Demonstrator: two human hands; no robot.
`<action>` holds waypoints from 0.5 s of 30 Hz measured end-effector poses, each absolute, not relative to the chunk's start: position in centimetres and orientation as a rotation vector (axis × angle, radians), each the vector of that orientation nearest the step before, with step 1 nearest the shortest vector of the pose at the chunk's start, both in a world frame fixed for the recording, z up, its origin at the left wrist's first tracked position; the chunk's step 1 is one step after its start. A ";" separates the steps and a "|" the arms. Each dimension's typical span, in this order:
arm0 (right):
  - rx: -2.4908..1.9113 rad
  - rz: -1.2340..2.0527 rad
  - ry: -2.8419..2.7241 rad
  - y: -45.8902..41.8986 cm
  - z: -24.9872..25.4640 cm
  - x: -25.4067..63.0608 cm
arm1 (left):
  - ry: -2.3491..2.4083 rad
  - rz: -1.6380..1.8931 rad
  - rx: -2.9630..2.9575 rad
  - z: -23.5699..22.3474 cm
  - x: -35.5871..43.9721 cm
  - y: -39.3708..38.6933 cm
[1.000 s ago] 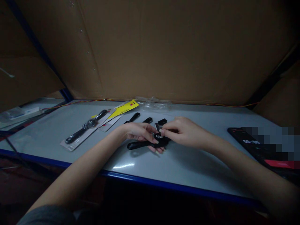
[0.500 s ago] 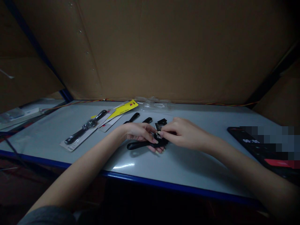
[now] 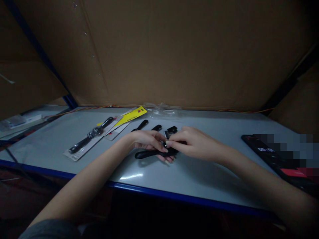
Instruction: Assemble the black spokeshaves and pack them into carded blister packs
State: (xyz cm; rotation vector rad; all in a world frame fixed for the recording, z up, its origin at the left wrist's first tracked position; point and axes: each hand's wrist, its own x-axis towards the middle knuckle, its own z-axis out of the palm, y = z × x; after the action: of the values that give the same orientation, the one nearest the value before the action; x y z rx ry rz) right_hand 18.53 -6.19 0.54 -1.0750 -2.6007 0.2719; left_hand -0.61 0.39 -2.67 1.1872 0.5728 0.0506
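My left hand (image 3: 152, 142) is closed around a black spokeshave (image 3: 147, 154), with one rounded handle sticking out to the left and its body partly hidden by my fingers. Thumb and forefinger of my right hand (image 3: 188, 141) are pinched together at the middle of this tool; a small bright bit shows at the fingertips, too small to name. Just behind the hands lies a black and metal piece (image 3: 170, 131), partly covered. Two more black handles (image 3: 143, 124) rest on the table behind my left hand, their other ends hidden.
A packaged black two-handled tool (image 3: 81, 143) on card lies at left, beside yellow and white backing cards (image 3: 132, 115). Clear plastic shells (image 3: 161, 111) sit against the cardboard wall (image 3: 174, 59). At right is a black device with a display (image 3: 266, 150). The table has a blue front edge (image 3: 149, 191).
My right hand has shifted slightly, its fingertips turning a little lower and to the left at the spokeshave. My left hand and the spokeshave stay nearly where they were.
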 end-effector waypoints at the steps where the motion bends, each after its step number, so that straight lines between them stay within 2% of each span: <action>1: -1.064 0.269 -2.597 -6.2 0.5 18.5 | 0.586 0.057 1.198 -2.7 -0.6 0.4; 8: -1.126 0.076 -2.599 -5.9 0.6 18.8 | 0.557 0.021 1.193 -2.5 -0.5 0.4; 15: -1.089 0.265 -2.623 -6.2 0.2 18.4 | 0.642 0.058 1.235 -2.4 -0.5 0.4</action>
State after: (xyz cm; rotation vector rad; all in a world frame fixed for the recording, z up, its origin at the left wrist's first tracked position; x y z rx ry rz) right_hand 18.37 -6.22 0.24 -1.0889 -2.6232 0.2652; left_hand -0.53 0.38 -2.42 1.2346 0.6422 0.0575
